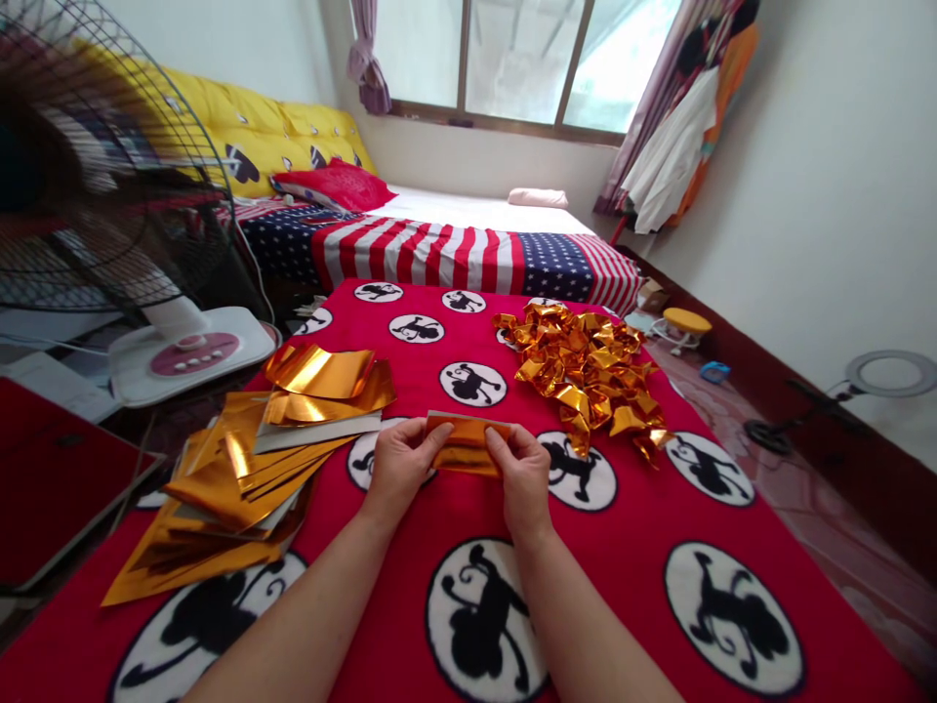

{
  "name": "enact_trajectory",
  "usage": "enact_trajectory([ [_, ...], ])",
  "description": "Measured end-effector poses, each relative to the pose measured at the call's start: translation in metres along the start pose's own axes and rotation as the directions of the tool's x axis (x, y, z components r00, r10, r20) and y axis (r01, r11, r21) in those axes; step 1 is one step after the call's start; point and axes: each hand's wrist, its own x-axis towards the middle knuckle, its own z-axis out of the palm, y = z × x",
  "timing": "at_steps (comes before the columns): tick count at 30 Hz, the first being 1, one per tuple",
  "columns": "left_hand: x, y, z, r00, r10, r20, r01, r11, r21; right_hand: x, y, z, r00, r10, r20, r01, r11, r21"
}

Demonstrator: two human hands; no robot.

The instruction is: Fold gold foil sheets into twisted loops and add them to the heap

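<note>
A sheet of gold foil paper [468, 449], partly folded along its length, is stretched between my hands just over the cloth. My left hand [404, 459] pinches its left end, thumb on top and fingers beneath. At the right end, my right hand [523, 474] grips it the same way. The far edge of the sheet shows a pale strip. To the left lies a loose stack of flat gold foil sheets [241, 469], some with pale backs. Beyond my right hand is a heap of folded gold foil pieces [586, 366].
A red cloth [381, 615] with black figures in white circles covers the table. An electric fan [190, 342] stands at the left. Behind is a bed with a flag-patterned cover [431, 249]. A yellow stool [686, 320] and a ring light [889, 373] are at the right.
</note>
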Motion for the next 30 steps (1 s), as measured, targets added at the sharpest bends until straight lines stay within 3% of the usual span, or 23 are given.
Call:
enact_trajectory([
  [30,-0.003,0.012,0.004,0.999,-0.008,-0.034,0.009,0.999,0.037,-0.003,-0.004,0.003,1.000,0.013,-0.015,-0.011,0.996,0.089],
])
